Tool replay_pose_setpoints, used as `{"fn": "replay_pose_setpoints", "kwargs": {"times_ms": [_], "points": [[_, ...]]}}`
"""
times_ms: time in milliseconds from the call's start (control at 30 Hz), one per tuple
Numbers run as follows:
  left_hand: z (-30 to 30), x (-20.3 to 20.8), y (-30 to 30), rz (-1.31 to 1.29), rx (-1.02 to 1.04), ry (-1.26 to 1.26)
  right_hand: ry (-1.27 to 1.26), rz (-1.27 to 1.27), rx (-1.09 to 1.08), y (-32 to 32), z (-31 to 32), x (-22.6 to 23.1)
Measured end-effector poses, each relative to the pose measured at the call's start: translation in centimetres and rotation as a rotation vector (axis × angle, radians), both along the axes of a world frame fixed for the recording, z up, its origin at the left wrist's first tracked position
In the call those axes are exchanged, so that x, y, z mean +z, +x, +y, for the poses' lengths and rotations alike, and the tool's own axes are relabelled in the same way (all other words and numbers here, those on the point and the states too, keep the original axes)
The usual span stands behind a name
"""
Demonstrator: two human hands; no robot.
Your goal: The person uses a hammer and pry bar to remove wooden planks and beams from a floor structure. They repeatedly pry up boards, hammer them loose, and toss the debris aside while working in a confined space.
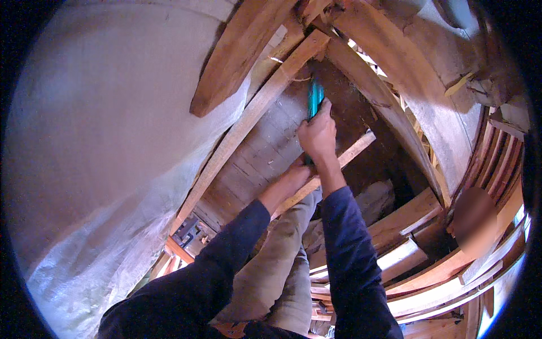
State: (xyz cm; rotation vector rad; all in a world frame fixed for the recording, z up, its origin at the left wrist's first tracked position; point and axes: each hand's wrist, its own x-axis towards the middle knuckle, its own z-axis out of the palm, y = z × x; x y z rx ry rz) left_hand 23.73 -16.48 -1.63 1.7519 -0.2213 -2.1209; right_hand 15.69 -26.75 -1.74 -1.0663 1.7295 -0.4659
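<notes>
My right hand (pixel 320 134) is closed around a long, narrow teal tool (pixel 315 97), whose exact kind I cannot make out. It points away from me, toward the meeting point of the wooden beams. Lower down, my left hand (pixel 294 176) has its fingers bent at the tool's darker lower end, beside a light wooden strip (pixel 358 148). That strip runs slantwise under my wrists. The tool's far tip is lost in shadow. Much of its body is covered by my fingers.
A long timber (pixel 248 124) slopes along the left, with pale sheeting (pixel 113 130) beyond it. Another beam (pixel 384 104) slopes down on the right. Under my hands lies a dusty boarded surface (pixel 257 152). Curved wooden planks (pixel 429 294) are stacked at the lower right.
</notes>
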Motion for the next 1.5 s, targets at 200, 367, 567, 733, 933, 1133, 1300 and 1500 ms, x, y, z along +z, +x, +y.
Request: {"fn": "replay_pose_setpoints", "kwargs": {"times_ms": [200,367,567,733,933,1133,1300,1500], "points": [[-0.9,0.1,1.4,-0.212,-0.376,-0.303,0.056,-0.492,-0.062,-0.8,0.5,-4.5],[-3.1,-1.6,0.9,-0.139,-0.323,-0.411,-0.198,-0.172,0.165,-4.2,-0.7,-6.3],[-4.1,-2.8,-0.1,-0.026,-0.396,-0.262,-0.233,0.217,0.307,-2.9,-0.3,-3.3],[-5.4,-3.1,-0.4,-0.219,-0.677,-0.266,-0.255,0.266,0.26,-2.4,-0.4,-4.3],[-4.5,-7.0,-0.5,-0.157,-0.595,-0.328,-0.182,0.188,0.265,-2.7,-0.5,-4.9],[-3.5,-6.6,-4.3,-0.049,-0.351,-0.377,-0.08,0.122,0.307,-4.4,-2.1,-2.2],[-1.9,-4.2,-7.0,-0.203,-0.169,-0.485,-0.1,0.183,0.307,-4.2,-2.5,-1.4],[-1.2,0.5,-2.6,-0.079,0.018,-0.416,0.023,0.274,0.142,0.0,-1.9,1.8]]}}
